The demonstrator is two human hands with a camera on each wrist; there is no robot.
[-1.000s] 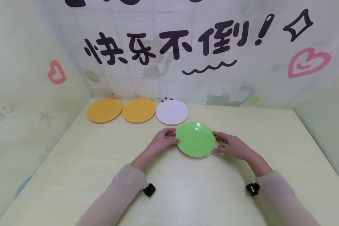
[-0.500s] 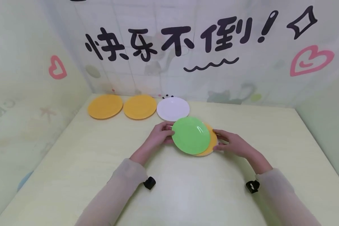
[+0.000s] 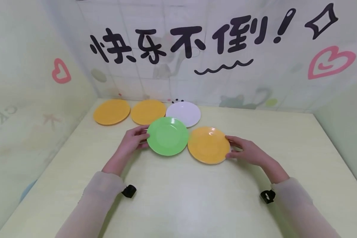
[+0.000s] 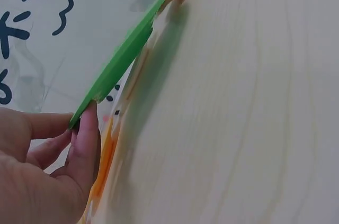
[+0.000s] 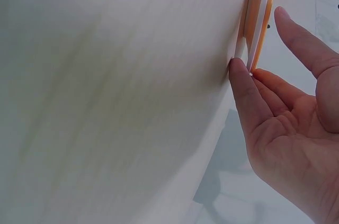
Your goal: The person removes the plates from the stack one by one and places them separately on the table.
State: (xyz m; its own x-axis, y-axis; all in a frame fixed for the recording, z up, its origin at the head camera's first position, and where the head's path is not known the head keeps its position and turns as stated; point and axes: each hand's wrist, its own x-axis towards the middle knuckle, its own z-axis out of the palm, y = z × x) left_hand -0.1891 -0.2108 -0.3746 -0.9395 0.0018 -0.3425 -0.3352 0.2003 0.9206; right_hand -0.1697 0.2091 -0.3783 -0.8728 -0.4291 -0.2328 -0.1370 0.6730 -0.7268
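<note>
A green plate [image 3: 167, 136] is pinched at its left rim between the thumb and fingers of my left hand [image 3: 133, 140]. The left wrist view shows this green plate [image 4: 119, 54] tilted and raised off the table, its shadow below. To its right lies an orange plate [image 3: 209, 145], uppermost in a small stack. Fingers of my right hand [image 3: 246, 151] touch the stack's right rim. In the right wrist view, a white edge shows under the orange plate [image 5: 268, 17], and the right thumb stands apart from the rim.
Along the back of the light wooden table [image 3: 178, 198] lie a far-left orange plate [image 3: 111, 112], another orange plate [image 3: 148, 112] and a white plate [image 3: 185, 114], partly covered by the green one in this view. A printed backdrop [image 3: 178, 79] rises behind them.
My left hand has drawn the green plate leftward off the stack, uncovering the orange plate beneath. My right hand has stayed at the stack's right rim.
</note>
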